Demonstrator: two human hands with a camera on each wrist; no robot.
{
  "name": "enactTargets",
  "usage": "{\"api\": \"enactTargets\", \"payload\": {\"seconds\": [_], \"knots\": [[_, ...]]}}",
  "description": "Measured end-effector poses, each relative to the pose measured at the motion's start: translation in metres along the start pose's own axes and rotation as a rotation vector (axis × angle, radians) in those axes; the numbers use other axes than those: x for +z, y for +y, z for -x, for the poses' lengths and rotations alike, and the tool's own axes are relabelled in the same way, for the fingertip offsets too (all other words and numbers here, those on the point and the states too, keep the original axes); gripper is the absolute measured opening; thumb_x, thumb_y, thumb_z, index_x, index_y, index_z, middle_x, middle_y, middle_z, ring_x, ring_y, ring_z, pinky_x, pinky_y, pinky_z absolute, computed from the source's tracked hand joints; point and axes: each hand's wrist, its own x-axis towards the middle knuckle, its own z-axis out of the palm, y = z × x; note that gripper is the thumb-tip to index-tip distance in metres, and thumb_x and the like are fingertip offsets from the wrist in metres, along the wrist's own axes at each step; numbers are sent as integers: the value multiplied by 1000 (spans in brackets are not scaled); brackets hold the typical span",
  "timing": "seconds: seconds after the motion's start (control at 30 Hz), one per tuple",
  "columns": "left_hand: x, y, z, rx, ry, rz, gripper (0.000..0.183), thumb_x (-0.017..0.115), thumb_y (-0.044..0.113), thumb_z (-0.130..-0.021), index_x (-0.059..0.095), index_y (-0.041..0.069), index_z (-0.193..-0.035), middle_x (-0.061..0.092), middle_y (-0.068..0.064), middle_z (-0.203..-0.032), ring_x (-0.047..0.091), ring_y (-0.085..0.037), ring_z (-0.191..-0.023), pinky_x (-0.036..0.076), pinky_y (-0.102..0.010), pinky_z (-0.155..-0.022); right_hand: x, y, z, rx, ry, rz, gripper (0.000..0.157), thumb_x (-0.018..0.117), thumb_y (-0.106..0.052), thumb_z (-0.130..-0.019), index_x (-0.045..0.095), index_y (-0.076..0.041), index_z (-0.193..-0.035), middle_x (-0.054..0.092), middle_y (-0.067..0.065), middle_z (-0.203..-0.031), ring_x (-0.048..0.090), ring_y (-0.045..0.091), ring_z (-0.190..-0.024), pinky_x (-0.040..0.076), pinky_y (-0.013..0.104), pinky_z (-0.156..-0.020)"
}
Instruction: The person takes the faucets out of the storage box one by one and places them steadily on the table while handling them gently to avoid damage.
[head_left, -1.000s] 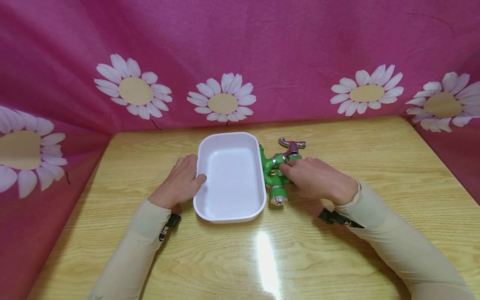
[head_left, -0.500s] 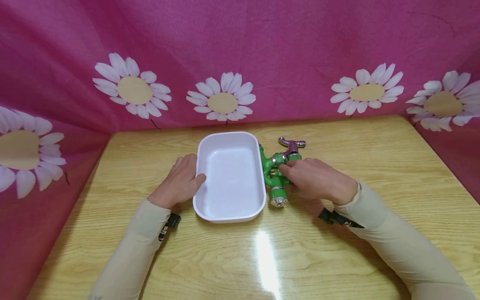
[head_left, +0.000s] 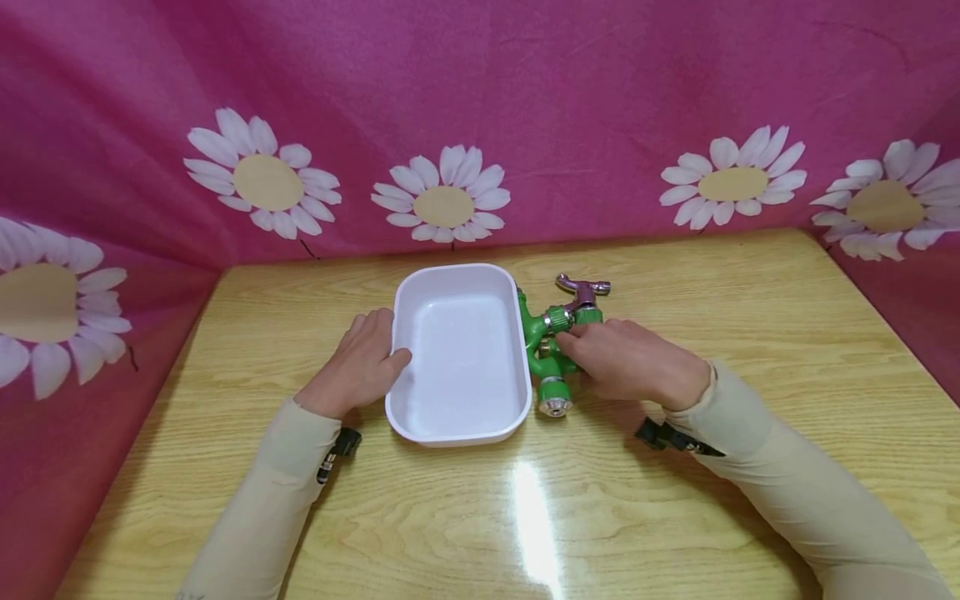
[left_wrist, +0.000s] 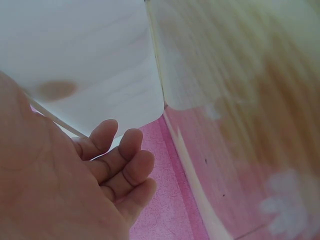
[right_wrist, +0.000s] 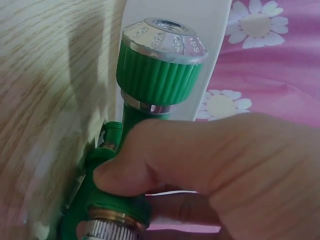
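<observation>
A white plastic tub (head_left: 465,358) stands on the table, its hollow facing up. Across its left rim my left hand (head_left: 352,367) grips the wall, thumb inside and fingers outside; the left wrist view shows the curled fingers (left_wrist: 131,145) against the tub's outer side. Close along the tub's right side lies a green water tap manifold (head_left: 534,329) with ribbed collars, chrome ends and a metal spout. My right hand (head_left: 637,362) holds its near part, and in the right wrist view the thumb (right_wrist: 130,172) presses on the green body. Part of the manifold is hidden beneath that hand.
Light wood tabletop (head_left: 420,525) surrounds everything. Behind and at both sides hangs a pink cloth (head_left: 585,108) printed with white daisies. Small black cameras (head_left: 347,442) sit on both wrists.
The manifold's near end has shifted very slightly toward me with the right hand. The tub and my left hand stay where they were.
</observation>
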Motion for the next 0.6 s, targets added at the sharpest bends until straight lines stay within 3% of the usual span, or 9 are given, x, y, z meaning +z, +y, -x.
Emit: {"api": "enactTargets", "payload": {"seconds": [0.37,0.6], "knots": [[0,0,0,3,3,-2,43,48,26,-98,42,-3,-129,49,-15,-111,38,-30,-105,31,-37,-88,5,0,-3,5,-35,8,20,71,-5,-92,67,-6,-111,68,7,-96,62,19,-76,57,41,-70],[0,0,0,3,1,1,44,48,26,-98,41,-3,-131,49,-15,-111,37,-30,-105,30,-38,-89,5,-1,-3,32,-47,27,24,73,-6,-91,67,-6,-114,70,9,-102,63,21,-78,57,44,-70]]}}
